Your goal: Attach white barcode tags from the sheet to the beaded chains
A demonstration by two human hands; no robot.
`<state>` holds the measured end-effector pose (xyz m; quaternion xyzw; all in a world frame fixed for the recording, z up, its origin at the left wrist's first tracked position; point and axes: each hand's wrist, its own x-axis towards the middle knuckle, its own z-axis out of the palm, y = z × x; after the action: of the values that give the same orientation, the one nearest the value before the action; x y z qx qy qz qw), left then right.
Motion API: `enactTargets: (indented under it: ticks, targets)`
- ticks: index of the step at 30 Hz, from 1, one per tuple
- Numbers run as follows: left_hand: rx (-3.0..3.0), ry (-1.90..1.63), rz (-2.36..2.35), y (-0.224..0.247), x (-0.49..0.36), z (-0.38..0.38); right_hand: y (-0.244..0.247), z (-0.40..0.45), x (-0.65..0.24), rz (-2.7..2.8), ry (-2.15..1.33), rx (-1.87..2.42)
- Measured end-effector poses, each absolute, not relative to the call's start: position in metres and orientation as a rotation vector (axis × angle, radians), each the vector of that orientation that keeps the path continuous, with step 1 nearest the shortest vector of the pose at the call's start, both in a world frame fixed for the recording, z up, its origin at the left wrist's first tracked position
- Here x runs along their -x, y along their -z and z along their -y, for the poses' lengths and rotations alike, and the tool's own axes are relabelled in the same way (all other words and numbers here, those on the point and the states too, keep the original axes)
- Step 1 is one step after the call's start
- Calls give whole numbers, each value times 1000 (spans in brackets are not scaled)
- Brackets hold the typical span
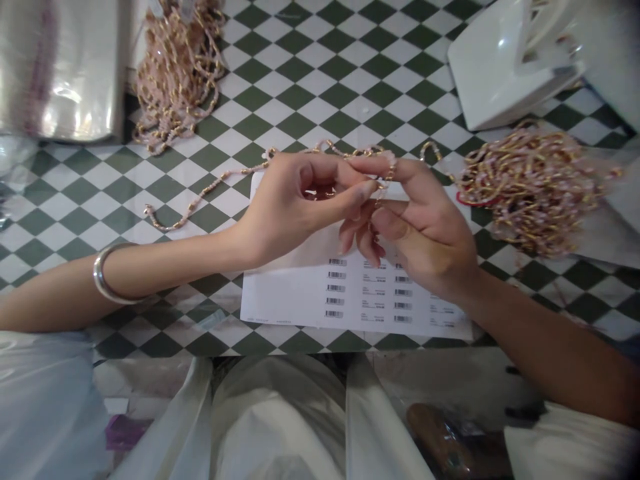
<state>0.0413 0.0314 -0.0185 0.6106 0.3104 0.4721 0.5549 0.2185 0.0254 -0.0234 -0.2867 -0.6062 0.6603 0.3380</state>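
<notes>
My left hand (295,203), with a silver bangle on its wrist, pinches part of a pink and gold beaded strand (215,183) between thumb and fingertips. Touching it at the centre, my right hand (425,227) has the strand looped over its index finger, with its fingers curled round the beads. One end of the strand trails left across the table, and more of it lies behind both hands. Beneath the hands is a white sheet of barcode labels (290,293). The exact bit between the fingertips is too small to make out.
A heap of beaded strands (535,190) lies on the right, and another bundle (175,73) at the upper left. Clear plastic bags (75,73) are at the far left. A white holder (500,67) stands at the upper right on the green and white diamond-patterned table (295,43).
</notes>
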Motion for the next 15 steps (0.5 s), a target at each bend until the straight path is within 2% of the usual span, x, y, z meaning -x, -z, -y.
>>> enactTargets:
  ticks: [15]
  targets:
    - [-1598, -1149, -906, 30, -37, -39, 20, -26, -219, 1610, -1722, 812]
